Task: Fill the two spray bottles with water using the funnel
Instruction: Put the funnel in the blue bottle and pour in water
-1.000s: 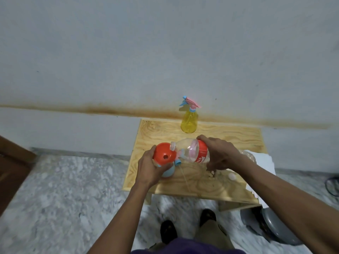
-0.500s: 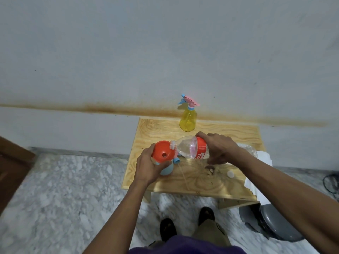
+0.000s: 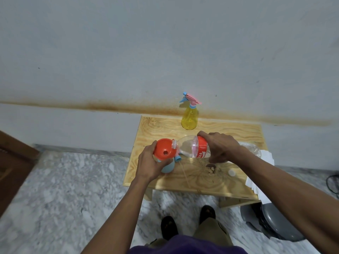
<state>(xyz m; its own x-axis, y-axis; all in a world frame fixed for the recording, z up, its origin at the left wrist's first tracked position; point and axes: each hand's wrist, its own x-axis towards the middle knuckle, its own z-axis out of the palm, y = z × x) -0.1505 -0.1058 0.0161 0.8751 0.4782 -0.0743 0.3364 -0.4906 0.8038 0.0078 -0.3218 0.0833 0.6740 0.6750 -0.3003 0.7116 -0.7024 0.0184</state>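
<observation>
An orange funnel (image 3: 164, 150) sits in the neck of a light blue spray bottle (image 3: 167, 167) on the wooden table (image 3: 200, 180). My left hand (image 3: 149, 163) grips the blue bottle and the funnel's rim. My right hand (image 3: 219, 146) holds a clear plastic bottle with a red label (image 3: 190, 147), tipped on its side with its mouth over the funnel. A yellow spray bottle (image 3: 189, 119) with its pink and blue spray head stands at the table's back edge. A blue spray head part (image 3: 177, 158) with a thin tube lies beside the blue bottle.
A small white cap (image 3: 231, 173) lies on the table to the right. White papers (image 3: 260, 171) and crumpled clear plastic (image 3: 251, 147) lie at the right edge. A grey bin (image 3: 275, 222) stands under the table's right corner. My shoes (image 3: 168, 228) are on the marble floor.
The view shifted slightly. The clear bottle stays tipped over the funnel and both hands keep their grips.
</observation>
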